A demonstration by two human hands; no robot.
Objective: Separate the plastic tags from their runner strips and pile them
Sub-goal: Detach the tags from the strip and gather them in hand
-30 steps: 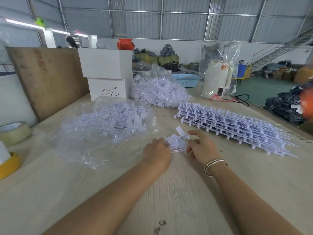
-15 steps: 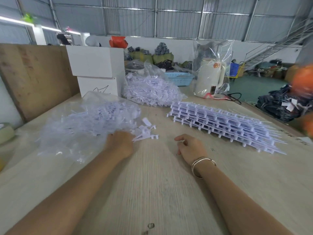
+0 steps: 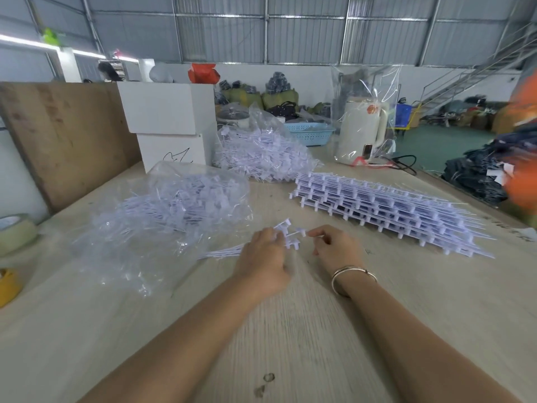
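Observation:
My left hand [image 3: 263, 257] grips a small bunch of white plastic tags [image 3: 286, 237] at the middle of the wooden table [image 3: 305, 330]; their thin tails stick out to the left of the hand. My right hand [image 3: 334, 248] pinches the head of one tag at the bunch's right end. A stack of uncut tag runner strips [image 3: 383, 210] lies to the right and beyond. A pile of loose tags on clear plastic [image 3: 174, 207] spreads out to the left.
A second clear bag of tags [image 3: 261, 155] sits at the back, beside stacked white boxes [image 3: 171, 126]. A wooden board [image 3: 64, 138] leans at the left. Tape rolls [image 3: 16, 234] lie at the left edge. A wrapped white kettle [image 3: 360, 132] stands at the back right.
My left hand has come back from the loose pile on the left toward the middle with the bunch of tags. My right hand has closed in and taken hold of one tag.

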